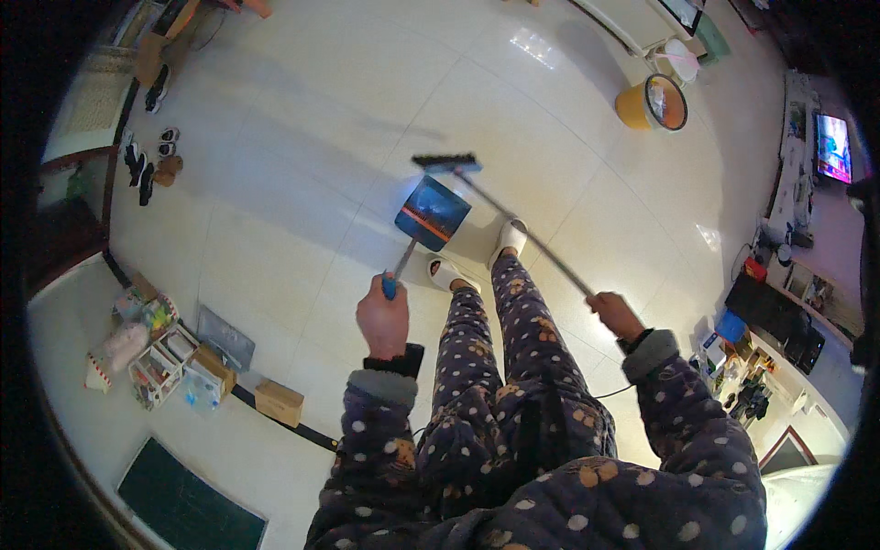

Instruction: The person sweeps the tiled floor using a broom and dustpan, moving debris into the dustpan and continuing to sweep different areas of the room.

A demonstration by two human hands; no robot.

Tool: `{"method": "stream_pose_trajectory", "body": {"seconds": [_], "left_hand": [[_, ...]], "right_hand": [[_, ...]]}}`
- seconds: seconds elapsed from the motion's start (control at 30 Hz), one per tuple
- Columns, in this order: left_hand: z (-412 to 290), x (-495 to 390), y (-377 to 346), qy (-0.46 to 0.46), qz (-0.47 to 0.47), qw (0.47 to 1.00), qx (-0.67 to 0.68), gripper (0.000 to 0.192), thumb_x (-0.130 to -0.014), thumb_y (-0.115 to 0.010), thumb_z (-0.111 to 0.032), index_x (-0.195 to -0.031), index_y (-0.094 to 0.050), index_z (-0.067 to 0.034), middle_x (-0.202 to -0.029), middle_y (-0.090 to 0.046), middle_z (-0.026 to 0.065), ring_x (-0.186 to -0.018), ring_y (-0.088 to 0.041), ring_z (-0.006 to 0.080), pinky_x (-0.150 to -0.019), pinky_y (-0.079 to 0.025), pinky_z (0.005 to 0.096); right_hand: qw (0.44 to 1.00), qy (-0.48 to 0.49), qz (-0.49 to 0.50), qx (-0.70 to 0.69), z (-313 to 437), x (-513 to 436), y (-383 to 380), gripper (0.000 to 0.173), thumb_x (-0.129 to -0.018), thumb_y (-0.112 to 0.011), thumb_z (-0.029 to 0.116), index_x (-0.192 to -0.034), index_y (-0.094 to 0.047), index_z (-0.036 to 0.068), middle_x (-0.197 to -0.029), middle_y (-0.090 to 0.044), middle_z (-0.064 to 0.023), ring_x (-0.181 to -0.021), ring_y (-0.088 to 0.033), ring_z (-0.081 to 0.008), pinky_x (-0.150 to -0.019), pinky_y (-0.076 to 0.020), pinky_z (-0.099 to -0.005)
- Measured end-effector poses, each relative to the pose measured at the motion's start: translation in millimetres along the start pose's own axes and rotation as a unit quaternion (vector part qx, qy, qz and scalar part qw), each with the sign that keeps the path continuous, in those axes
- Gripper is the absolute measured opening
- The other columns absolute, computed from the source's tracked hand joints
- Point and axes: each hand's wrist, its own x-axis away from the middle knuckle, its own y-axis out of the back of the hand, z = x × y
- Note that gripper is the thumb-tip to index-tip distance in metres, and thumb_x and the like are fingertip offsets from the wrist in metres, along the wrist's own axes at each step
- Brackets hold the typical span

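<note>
My left hand [382, 317] grips the blue-tipped handle of a dustpan. The dark blue dustpan [433, 210], crossed by an orange strip, is on or just above the tiled floor [295, 206] ahead of my feet. Around the grey pole of a broom [560, 261] my right hand [615, 315] is closed. The broom's head [447, 163], with dark bristles and a blue base, is just beyond the dustpan's far edge, slightly blurred. Whether the two touch, I cannot tell.
My white slippers [509, 240] stand close behind the dustpan. A yellow waste bin [639, 106] is at the far right. Several shoes [148, 168] line the left wall. Cardboard boxes [279, 403] and a white storage rack [162, 364] sit at lower left. A lit television [834, 148] is at right.
</note>
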Motion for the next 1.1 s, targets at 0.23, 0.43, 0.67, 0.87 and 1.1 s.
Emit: {"method": "stream_pose_trajectory", "body": {"seconds": [0.23, 0.43, 0.67, 0.87, 1.1], "left_hand": [[18.4, -2.1, 18.9, -0.038, 0.046, 0.997, -0.054, 0.017, -0.088, -0.063, -0.020, -0.097, -0.067, -0.006, -0.065, -0.063, 0.0175, -0.060, -0.062, 0.0377, -0.055, -0.048, 0.0474], [25.0, -6.9, 10.4, -0.085, 0.053, 0.991, -0.091, 0.017, -0.088, -0.062, -0.021, -0.096, -0.066, -0.007, -0.067, -0.064, 0.0166, -0.063, -0.063, 0.0378, -0.057, -0.049, 0.0478], [2.8, -13.3, -1.2, -0.066, 0.083, 0.991, -0.086, 0.022, -0.086, -0.062, -0.026, -0.099, -0.065, -0.008, -0.072, -0.066, 0.0178, -0.070, -0.065, 0.0397, -0.062, -0.050, 0.0492], [-10.7, -15.7, -14.0, -0.064, 0.072, 0.987, -0.127, 0.025, -0.084, -0.063, -0.026, -0.102, -0.065, -0.007, -0.077, -0.069, 0.0182, -0.073, -0.067, 0.0379, -0.066, -0.053, 0.0479], [18.3, -6.0, 4.7, -0.037, 0.017, 0.994, -0.100, 0.021, -0.088, -0.060, -0.026, -0.097, -0.065, -0.007, -0.070, -0.066, 0.0188, -0.066, -0.065, 0.0398, -0.060, -0.051, 0.0488]], "right_hand": [[0.965, -0.146, -0.131, -0.175, -69.1, -107.4, 68.5, 0.034, -0.096, -0.058, 0.034, -0.087, -0.059, 0.001, -0.060, -0.054, -0.0064, -0.045, -0.049, -0.0178, -0.042, -0.0428, -0.0359], [0.995, -0.026, 0.003, -0.097, -98.8, -240.1, -48.1, 0.015, -0.086, -0.060, 0.012, -0.073, -0.055, 0.007, -0.055, -0.052, -0.0082, -0.045, -0.052, -0.0267, -0.042, -0.0428, -0.0417], [0.905, 0.206, 0.121, 0.352, 31.4, -99.7, -205.3, 0.033, -0.075, -0.074, 0.023, -0.097, -0.067, -0.001, -0.086, -0.066, -0.0165, -0.081, -0.066, -0.0334, -0.072, -0.0540, -0.0450], [0.897, 0.347, 0.107, 0.250, 95.3, -36.4, -237.4, 0.021, -0.081, -0.066, 0.015, -0.096, -0.063, 0.000, -0.083, -0.067, -0.0193, -0.074, -0.066, -0.0378, -0.064, -0.0552, -0.0457], [0.941, 0.272, 0.186, 0.073, 126.8, 5.3, -167.9, 0.028, -0.083, -0.065, 0.015, -0.107, -0.061, 0.000, -0.081, -0.066, -0.0217, -0.076, -0.067, -0.0368, -0.064, -0.0562, -0.0428]]}}
